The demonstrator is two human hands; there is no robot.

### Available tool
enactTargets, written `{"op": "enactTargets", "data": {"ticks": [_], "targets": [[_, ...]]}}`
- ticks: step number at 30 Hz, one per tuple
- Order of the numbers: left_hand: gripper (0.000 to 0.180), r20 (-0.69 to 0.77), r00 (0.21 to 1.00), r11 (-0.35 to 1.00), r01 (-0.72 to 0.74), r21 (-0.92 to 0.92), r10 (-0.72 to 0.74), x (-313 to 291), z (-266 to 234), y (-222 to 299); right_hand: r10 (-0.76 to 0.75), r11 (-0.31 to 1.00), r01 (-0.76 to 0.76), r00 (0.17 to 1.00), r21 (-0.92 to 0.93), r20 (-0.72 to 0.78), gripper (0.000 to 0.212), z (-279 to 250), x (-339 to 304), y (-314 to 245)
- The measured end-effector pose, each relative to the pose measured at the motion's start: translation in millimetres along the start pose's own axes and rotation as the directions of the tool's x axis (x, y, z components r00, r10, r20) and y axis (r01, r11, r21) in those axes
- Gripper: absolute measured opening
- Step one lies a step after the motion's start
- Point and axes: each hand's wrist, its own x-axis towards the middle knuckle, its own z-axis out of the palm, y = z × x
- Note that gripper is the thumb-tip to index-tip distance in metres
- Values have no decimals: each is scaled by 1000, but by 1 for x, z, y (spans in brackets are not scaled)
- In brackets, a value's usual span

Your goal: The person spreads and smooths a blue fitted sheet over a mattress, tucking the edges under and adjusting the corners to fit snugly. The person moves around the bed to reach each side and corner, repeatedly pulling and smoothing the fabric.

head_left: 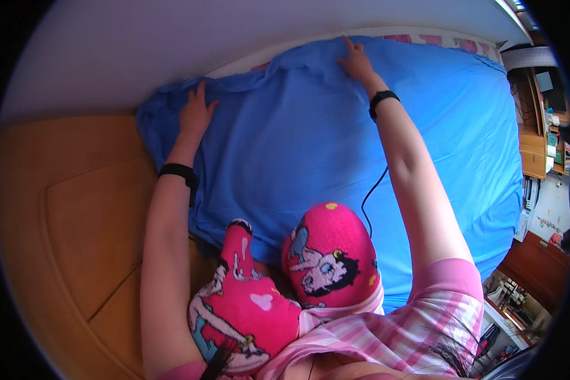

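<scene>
A blue sheet [310, 145] covers a mattress that fills the middle of the head view. My left hand [196, 111] lies flat on the sheet's far left corner, fingers spread, beside the wooden headboard. My right hand [356, 62] presses on the sheet's far edge near the white wall, fingers apart, where the fabric bunches into a fold. Each wrist carries a black band. My knees in pink cartoon-print trousers [323, 253] rest on the near side of the bed. A thin black cable [372, 196] hangs from my right arm across the sheet.
A wooden headboard panel [76, 215] stands left of the bed. The white wall [171, 44] runs along the far side. A patterned mattress edge [437, 39] shows past the sheet. A wooden desk with shelves and small items [541, 133] stands at the right.
</scene>
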Motion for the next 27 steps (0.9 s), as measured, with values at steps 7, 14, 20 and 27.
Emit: {"op": "enactTargets", "data": {"ticks": [7,14,20,27], "targets": [[46,99,986,991,137,-12,-135,29,15,-43,275,952,-307,832,-13,481,38,-11,41,-27],[24,-383,815,867,265,-422,-435,18,15,-47,152,957,-80,958,279,-245,22,-7,65,-31],[20,-500,813,942,164,-292,-297,4,15,-82,83,803,126,944,582,-320,12,25,68,-30],[16,-444,862,964,264,-18,-244,-20,17,-90,-66,916,157,967,369,-248,16,47,26,-10]]}}
